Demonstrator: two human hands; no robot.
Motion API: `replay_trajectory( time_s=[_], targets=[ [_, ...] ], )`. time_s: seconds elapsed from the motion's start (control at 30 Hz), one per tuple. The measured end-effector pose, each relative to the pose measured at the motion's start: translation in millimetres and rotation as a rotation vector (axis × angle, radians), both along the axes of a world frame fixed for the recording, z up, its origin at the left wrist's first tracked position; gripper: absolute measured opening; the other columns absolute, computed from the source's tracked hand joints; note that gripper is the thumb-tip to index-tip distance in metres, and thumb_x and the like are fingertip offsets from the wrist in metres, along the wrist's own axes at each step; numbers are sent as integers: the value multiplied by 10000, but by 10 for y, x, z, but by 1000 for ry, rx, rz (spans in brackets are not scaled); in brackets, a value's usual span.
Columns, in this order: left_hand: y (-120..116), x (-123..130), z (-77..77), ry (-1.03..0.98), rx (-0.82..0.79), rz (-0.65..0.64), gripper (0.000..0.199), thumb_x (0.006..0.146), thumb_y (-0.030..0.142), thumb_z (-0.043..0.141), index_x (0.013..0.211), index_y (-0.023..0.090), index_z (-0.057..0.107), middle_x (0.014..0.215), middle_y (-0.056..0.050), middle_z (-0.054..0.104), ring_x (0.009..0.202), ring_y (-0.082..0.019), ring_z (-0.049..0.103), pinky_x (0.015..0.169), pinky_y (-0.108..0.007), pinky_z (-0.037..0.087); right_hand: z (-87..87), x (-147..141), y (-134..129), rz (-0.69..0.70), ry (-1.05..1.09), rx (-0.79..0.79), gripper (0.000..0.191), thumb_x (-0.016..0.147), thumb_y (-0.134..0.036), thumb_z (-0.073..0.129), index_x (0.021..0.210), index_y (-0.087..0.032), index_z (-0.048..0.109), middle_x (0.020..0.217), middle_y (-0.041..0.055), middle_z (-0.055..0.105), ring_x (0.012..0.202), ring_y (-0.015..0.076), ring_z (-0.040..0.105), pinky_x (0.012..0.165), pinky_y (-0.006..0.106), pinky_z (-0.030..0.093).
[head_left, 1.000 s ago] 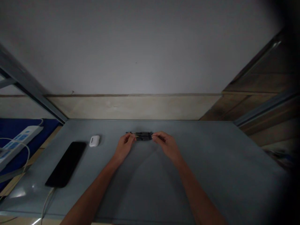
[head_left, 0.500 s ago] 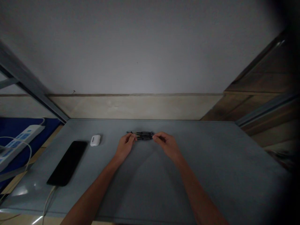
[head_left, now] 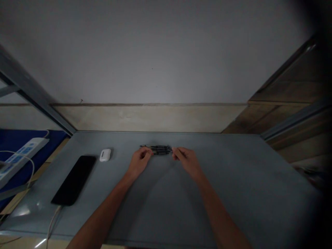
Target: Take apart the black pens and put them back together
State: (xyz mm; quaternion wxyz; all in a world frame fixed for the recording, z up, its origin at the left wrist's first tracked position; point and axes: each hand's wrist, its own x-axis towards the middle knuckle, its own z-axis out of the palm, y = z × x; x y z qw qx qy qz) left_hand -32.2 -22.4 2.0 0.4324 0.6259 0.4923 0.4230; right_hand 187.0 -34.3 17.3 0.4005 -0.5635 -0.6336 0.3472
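Several slim black pens (head_left: 160, 150) lie side by side on the grey tabletop (head_left: 160, 200), their long sides running left to right. My left hand (head_left: 140, 159) is closed at their left ends, thumb and forefinger pinched together and hiding part of them. At the right ends is my right hand (head_left: 186, 159), also closed, its fingertips pressed together at the tip of a pen. How firmly the right fingers grip it is too small to tell.
Left of my hands are a white earbud case (head_left: 105, 155) and a black phone (head_left: 74, 180) with a white cable (head_left: 53, 221) plugged in. A power strip (head_left: 22, 159) rests on blue cloth beyond the table's left edge. A wall (head_left: 155, 69) rises behind.
My right hand has shifted slightly to the right, and its fingers are more curled. My left fingers have moved a little at the pens' left ends. The pens lie nearly where they were.
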Motion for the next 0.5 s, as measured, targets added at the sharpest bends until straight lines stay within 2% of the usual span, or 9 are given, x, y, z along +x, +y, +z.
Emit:
replay_trajectory(
  time_s=[0.13,0.23,0.4,0.5],
  targets=[
    [-4,6,-5,-14,-64,8,267,850,380,468,731,177,596,557,41,443,505,-100,404,507,-210,296,-20,-10,8,9,16,-16,386,854,-477,507,617,-185,592,588,2,570,568,142,530,562,256,386],
    [17,-6,-47,-27,-110,46,335,870,431,424,691,179,554,513,54,363,452,-92,342,476,-210,261,-47,-21,23,19,51,-9,292,826,-451,559,733,-190,650,675,14,626,640,158,573,603,263,417],
    [42,-33,-91,41,-52,95,393,879,473,411,633,176,482,536,42,378,479,-93,349,483,-212,258,-73,-24,33,43,115,21,241,800,-413,605,890,-202,678,856,44,685,796,193,622,726,304,466],
    [30,-34,-74,83,-11,92,384,879,464,419,635,175,484,555,37,387,512,-102,368,502,-214,272,-53,-14,28,43,88,22,259,809,-436,585,854,-201,683,817,44,686,754,191,617,692,300,467]
  ],
)
